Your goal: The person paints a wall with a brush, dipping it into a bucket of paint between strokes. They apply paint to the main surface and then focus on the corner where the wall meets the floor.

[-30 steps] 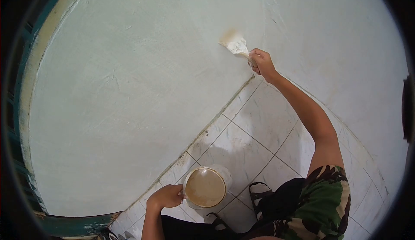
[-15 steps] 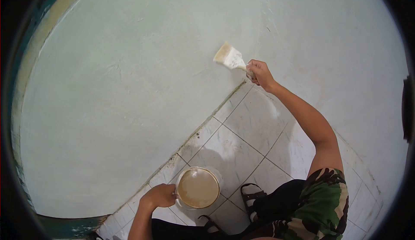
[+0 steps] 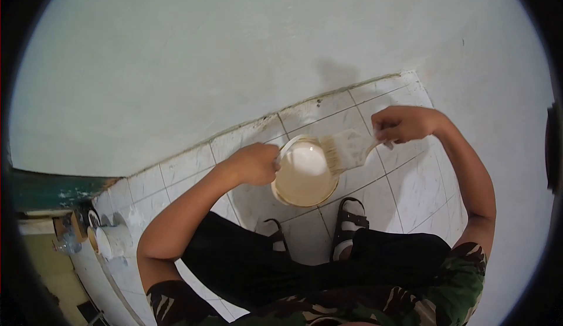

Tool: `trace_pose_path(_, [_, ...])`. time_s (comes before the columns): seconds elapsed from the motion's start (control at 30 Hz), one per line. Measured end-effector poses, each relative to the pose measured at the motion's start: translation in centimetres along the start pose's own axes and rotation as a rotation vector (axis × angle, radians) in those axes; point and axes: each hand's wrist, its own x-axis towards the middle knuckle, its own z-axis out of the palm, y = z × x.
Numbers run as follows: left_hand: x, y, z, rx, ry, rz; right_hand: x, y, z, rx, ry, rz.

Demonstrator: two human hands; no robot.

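My left hand (image 3: 255,163) is closed round the handle of a round bucket (image 3: 305,179), which holds a pale, cream-coloured liquid. The bucket hangs tilted above the tiled floor, in front of my feet. In my right hand (image 3: 404,124) is the handle of a wide paintbrush (image 3: 349,150) with a whitish, stained body. Its bristles point left and overlap the right rim of the bucket; whether they touch the rim cannot be made out. A pale wall (image 3: 193,62) rises beyond both hands.
White floor tiles (image 3: 375,200) meet the wall along a dirty edge. My sandalled feet (image 3: 350,223) stand below the bucket. At the lower left are a white bucket (image 3: 117,241), a clear plastic bottle (image 3: 68,242) and a green door or panel (image 3: 58,192).
The brush has come away from the wall, down to the bucket. My left hand has moved the bucket up and to the right in view. The view has turned, showing more items at lower left.
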Motion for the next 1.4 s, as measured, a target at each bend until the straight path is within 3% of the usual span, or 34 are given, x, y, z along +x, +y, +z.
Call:
trace_pose_path(0.2, [-0.7,-1.4,0.7,-0.045,0.063,0.061,4.9,-4.1,8.2,-0.347,-0.069,-0.033])
trace_pose_path(0.27, [-1.2,-1.4,0.5,0.038,0.051,0.043,7.1,-3.9,11.3,-0.603,0.046,-0.097])
trace_pose_path(0.4, [-1.7,-0.7,0.1,0.076,-0.003,-0.002,11.8,-2.7,16.2,-0.737,0.044,-0.072])
trace_pose_path(0.47, [-1.6,-1.0,0.5,0.056,0.020,0.023,13.7,-0.9,18.0,-0.851,0.168,-0.181])
trace_pose_path(0.67, [-1.7,-1.9,1.1,0.007,0.071,0.045,15.9,-0.4,19.4,-0.921,0.077,-0.034])
trace_pose_path(1.4, [-2.0,-1.8,0.6,-0.006,0.061,0.074,17.8,0.9,20.1,-0.932,0.052,-0.026])
